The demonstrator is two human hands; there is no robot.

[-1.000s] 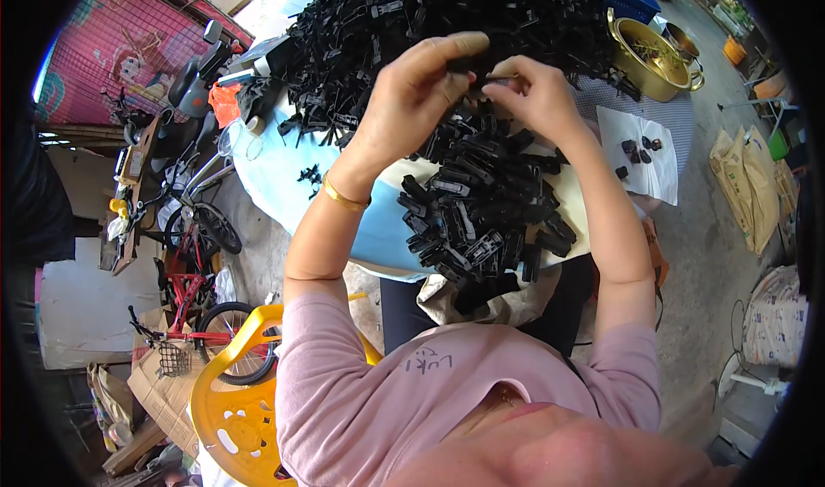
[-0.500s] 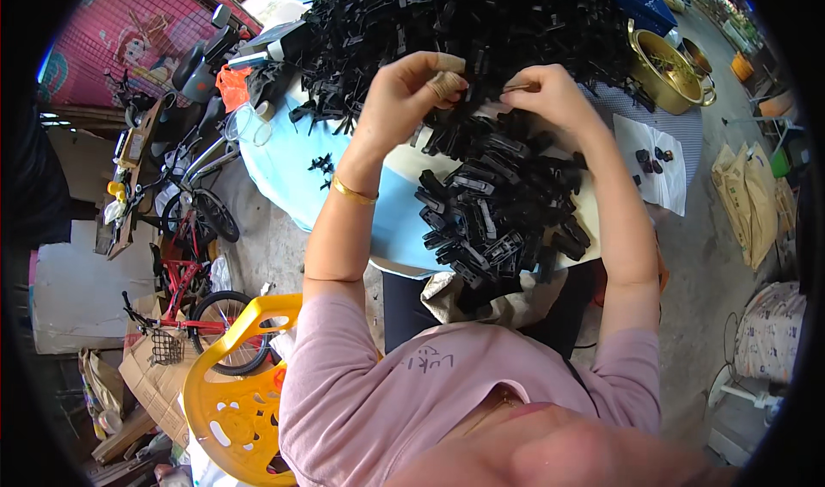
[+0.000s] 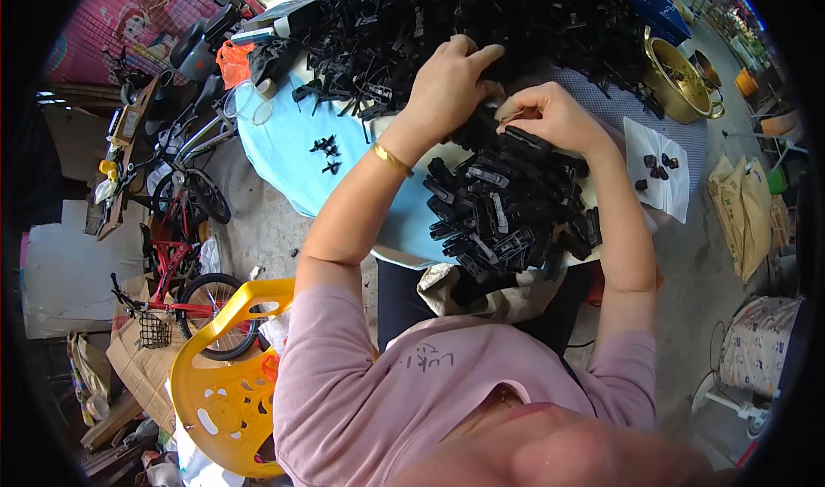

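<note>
My left hand [image 3: 451,83] rests on the near edge of a big heap of black plastic parts [image 3: 481,14], its fingers curled down among the pieces. My right hand [image 3: 550,113] is just beside it, pinching a small black plastic part [image 3: 516,132] between thumb and fingers. Below both hands lies a pile of finished black clips [image 3: 511,208] on the light blue table [image 3: 284,143]. A gold bangle is on my left wrist. What the left fingers hold is hidden.
A brass pot [image 3: 675,79] stands at the far right of the table, near a white paper [image 3: 657,177] with a few dark pieces. A yellow plastic chair [image 3: 228,375] and a red bicycle [image 3: 180,263] stand at my left. Brown bags [image 3: 743,212] lie on the floor at the right.
Both hands have come down from mid-air to the edge of the heap. The view has tilted, so the table sits lower in the picture.
</note>
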